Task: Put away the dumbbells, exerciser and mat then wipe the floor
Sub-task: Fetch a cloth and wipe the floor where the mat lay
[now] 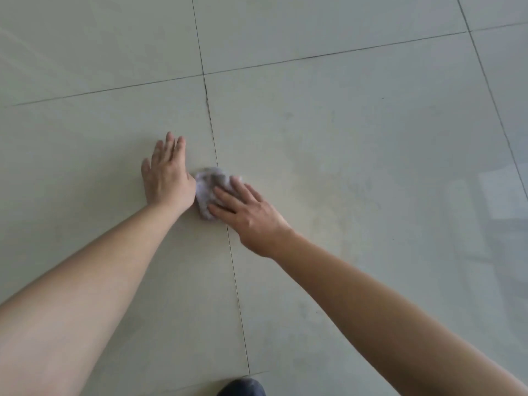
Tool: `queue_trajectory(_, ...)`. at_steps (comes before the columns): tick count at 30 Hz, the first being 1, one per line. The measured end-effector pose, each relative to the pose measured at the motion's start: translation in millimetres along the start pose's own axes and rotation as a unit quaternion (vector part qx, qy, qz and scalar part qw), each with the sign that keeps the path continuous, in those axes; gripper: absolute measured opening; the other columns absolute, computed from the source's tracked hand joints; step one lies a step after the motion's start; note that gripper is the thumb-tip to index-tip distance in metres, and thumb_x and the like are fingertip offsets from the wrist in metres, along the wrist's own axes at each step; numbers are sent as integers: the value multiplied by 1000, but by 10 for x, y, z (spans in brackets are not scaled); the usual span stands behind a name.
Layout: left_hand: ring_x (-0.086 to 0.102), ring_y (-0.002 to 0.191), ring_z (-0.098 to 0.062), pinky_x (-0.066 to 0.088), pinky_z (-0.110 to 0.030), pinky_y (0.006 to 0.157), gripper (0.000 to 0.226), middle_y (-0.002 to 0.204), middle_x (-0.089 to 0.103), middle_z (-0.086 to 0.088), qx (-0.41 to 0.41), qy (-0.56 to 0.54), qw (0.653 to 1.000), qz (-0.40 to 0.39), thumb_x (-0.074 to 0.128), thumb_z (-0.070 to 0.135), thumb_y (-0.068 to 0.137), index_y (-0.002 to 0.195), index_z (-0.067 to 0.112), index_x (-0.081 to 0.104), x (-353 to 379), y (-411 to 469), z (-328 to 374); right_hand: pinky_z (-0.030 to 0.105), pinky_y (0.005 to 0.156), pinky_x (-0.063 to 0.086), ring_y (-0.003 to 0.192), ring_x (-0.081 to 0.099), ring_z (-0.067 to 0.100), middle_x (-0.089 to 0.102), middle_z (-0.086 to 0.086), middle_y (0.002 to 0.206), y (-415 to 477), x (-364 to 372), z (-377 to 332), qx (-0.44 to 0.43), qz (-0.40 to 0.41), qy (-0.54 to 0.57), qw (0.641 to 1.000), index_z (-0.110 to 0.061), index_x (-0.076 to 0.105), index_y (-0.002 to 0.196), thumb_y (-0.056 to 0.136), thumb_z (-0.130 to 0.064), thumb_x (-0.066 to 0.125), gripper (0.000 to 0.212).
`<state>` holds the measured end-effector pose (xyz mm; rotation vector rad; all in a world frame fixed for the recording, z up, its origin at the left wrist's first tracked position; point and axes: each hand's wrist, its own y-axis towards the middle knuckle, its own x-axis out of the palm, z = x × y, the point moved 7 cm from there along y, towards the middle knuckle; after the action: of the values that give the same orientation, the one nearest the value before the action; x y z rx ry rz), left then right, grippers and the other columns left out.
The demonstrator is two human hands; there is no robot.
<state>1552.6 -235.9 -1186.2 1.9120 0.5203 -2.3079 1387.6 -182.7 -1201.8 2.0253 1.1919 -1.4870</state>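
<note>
A small crumpled grey-white cloth (208, 187) lies on the pale tiled floor (343, 138), right on a grout line. My right hand (248, 211) presses flat on the cloth's right side, fingers spread over it. Just left of the cloth, my left hand (166, 174) rests flat on the floor with its fingers apart and holds nothing. Its thumb side touches the cloth's edge. No dumbbells, exerciser or mat are in view.
Dark grout lines cross the floor (210, 110). A faint dull smear marks the tile to the right of the cloth (314, 195). A dark shape, likely my knee or shoe (241, 387), shows at the bottom edge. Window light reflects at the right (491, 201).
</note>
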Motion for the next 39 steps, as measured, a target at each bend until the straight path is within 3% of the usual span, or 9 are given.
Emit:
queue_trajectory(4, 13, 149, -31, 22, -53, 115, 72, 163, 10, -8, 7, 40, 998, -42, 48, 6, 88, 153, 20, 22, 15, 219, 37, 55, 115, 30, 141, 41, 41, 48, 9, 152, -117, -182, 634, -58, 33, -65, 996, -24, 55, 143, 84, -8, 31, 65)
queue_trajectory(7, 11, 150, -29, 24, -54, 114, 65, 164, 7, -4, -5, 34, 995, -89, 40, 10, 93, 153, 23, 21, 102, 343, 86, 54, 118, 30, 146, 32, 42, 33, 11, 161, -266, -674, 1739, 193, 127, -46, 972, -29, 33, 155, 92, -5, 34, 68)
queue_trajectory(10, 15, 149, -27, 29, -50, 113, 60, 163, 12, -2, -3, 33, 996, -79, 36, 13, 94, 152, 24, 26, 89, 377, 67, 45, 122, 21, 151, 13, 37, 19, 3, 166, -551, -949, 2502, 492, 134, 23, 860, -28, 31, 155, 91, -6, 44, 69)
queue_trajectory(12, 16, 149, -25, 30, -48, 113, 60, 163, 13, 0, 2, 40, 996, -79, 36, 14, 95, 153, 26, 26, 69, 375, 39, 45, 124, 11, 152, 6, 39, 13, 6, 167, -416, -968, 2481, 552, 124, 34, 824, -24, 26, 157, 91, -9, 44, 70)
queue_trajectory(18, 12, 150, -21, 28, -44, 115, 61, 164, 8, 5, 4, 31, 991, -127, 33, 12, 96, 153, 31, 24, -12, 430, 48, 50, 124, 2, 153, -5, 41, 4, 3, 169, 676, -606, 1137, 236, 70, -4, 969, -30, 18, 159, 88, -4, 41, 80)
queue_trajectory(23, 8, 151, -21, 26, -43, 117, 62, 164, 4, 6, 17, 31, 989, -145, 33, 13, 96, 153, 31, 21, -9, 426, 45, 41, 124, 5, 155, 5, 32, 19, -1, 166, 805, -605, 1001, 34, -5, -6, 999, -31, 33, 155, 94, -8, 25, 65)
queue_trajectory(26, 5, 151, -21, 25, -44, 117, 62, 164, -1, 5, 21, 43, 987, -155, 31, 15, 96, 154, 31, 15, 22, 431, 16, 42, 122, 15, 151, 18, 38, 27, 8, 163, 747, -929, 1812, 163, 62, 4, 985, -29, 40, 152, 89, -12, 24, 68)
queue_trajectory(31, 1, 151, -19, 22, -46, 118, 64, 164, -5, 6, 24, 45, 986, -159, 28, 15, 97, 155, 31, 9, 44, 417, 1, 47, 125, 10, 152, 3, 40, 9, 8, 168, 845, -1224, 2493, 506, 100, 10, 857, -24, 24, 157, 92, -10, 43, 68)
queue_trajectory(39, 4, 151, -20, 17, -43, 120, 64, 164, 0, 6, 30, 19, 984, -172, 31, 10, 97, 155, 32, 15, 10, 491, -27, 36, 125, 4, 155, -2, 29, 10, -4, 168, 1649, -796, 939, 95, -6, 8, 995, -33, 25, 157, 97, -5, 35, 67)
